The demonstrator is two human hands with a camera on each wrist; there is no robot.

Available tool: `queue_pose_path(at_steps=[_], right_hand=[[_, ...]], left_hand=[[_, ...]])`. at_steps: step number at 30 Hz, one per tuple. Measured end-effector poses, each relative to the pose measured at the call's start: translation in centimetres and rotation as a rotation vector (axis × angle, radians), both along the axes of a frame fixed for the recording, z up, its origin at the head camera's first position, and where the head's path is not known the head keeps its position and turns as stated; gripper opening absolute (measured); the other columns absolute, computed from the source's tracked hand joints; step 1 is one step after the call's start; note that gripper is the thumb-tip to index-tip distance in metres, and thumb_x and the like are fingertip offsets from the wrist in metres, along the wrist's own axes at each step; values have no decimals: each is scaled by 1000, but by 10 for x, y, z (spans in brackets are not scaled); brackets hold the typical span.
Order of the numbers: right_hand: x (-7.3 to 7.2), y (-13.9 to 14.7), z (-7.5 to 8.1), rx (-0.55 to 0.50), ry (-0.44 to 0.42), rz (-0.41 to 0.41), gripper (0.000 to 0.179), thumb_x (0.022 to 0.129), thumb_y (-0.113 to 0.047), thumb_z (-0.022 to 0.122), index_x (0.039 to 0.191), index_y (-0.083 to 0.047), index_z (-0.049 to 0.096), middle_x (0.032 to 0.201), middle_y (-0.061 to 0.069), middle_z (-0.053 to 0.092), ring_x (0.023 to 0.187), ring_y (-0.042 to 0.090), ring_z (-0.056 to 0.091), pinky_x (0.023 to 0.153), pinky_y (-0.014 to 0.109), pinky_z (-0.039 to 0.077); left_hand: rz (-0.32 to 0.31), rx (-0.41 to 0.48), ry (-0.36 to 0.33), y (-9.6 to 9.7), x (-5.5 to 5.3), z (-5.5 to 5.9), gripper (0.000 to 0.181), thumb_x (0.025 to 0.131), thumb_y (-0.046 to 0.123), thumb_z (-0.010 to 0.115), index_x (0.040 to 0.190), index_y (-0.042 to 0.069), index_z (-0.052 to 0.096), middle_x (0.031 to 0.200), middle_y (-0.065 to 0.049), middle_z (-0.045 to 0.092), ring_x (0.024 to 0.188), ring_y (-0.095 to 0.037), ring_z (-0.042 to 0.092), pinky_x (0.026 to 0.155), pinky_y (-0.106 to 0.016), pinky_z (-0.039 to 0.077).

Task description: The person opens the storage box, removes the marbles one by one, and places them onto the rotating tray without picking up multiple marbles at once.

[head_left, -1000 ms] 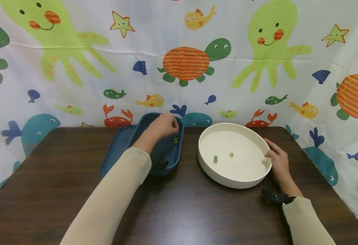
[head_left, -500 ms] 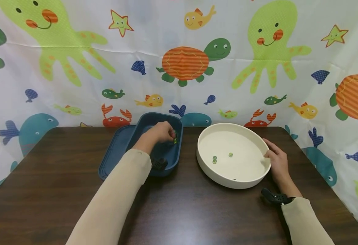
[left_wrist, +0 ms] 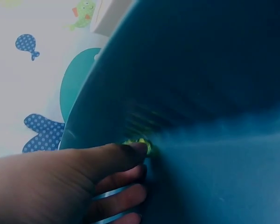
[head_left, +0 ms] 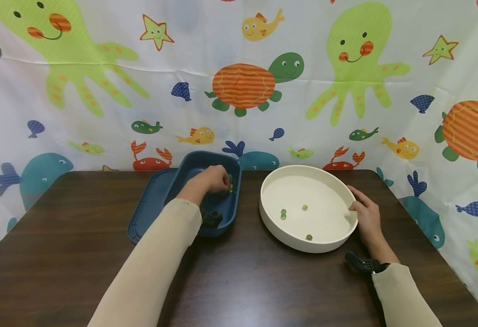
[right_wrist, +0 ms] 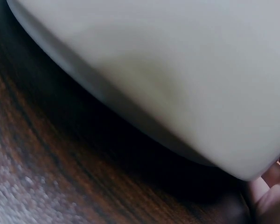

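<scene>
My left hand [head_left: 215, 179] reaches into a deep blue plastic bin [head_left: 237, 200]. In the left wrist view its thumb and fingers close on small yellow-green glass marbles [left_wrist: 148, 147] at the bin's end wall; the index fingertip is hidden. To the right stands a round cream bowl [head_left: 325, 200] with several marbles lying apart on its floor, among them a green marble [head_left: 304, 207] and a brownish marble [head_left: 309, 237] near the front wall. My right hand [head_left: 369, 215] grips the bowl's right rim, thumb inside and fingers outside.
A flat blue lid [head_left: 142, 213] lies partly under the bin's left side. Everything stands on a dark wooden table [head_left: 247, 281]. Behind it hangs a white curtain [head_left: 206, 41] printed with sea animals.
My left hand has lowered from above the bin down to the marbles inside. The brownish marble has come into sight at the bowl's front. My right hand keeps its grip on the rim.
</scene>
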State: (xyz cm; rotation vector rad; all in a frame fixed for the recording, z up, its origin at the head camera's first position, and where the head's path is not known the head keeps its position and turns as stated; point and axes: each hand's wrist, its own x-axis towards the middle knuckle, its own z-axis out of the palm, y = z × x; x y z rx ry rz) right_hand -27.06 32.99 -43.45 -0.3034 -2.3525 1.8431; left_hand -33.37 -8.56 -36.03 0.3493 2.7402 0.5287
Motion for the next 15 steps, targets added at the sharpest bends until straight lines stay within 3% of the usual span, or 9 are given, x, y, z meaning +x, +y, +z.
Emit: queue_pose_path(at_steps=[5,11,15], right_hand=[[-1,-1,1,6,3,-2,65,88,-1,40,152,-15,48,160,7,43,141,26,47,85,6,46],[-1,-1,1,4,2,4,66,88,0,41,152,-15,48,160,7,43,140,25,48,84,5,46],[0,0,0,4,8,8,66,88,0,41,152,-15,48,160,8,43,140,25,47,83,5,46]], left_hand=[[-18,-48,37,6,-3,-1,13,96,10,64,94,6,76,91,-8,70,80,-20,60,73,-30,51],[-11,-67,32,10,-2,-2,13,97,13,64,98,7,76,97,-9,70,87,-22,61,85,-37,55],[-2,-69,51,11,0,4,15,98,13,64,101,7,77,104,-10,72,89,-22,62,86,-38,55]])
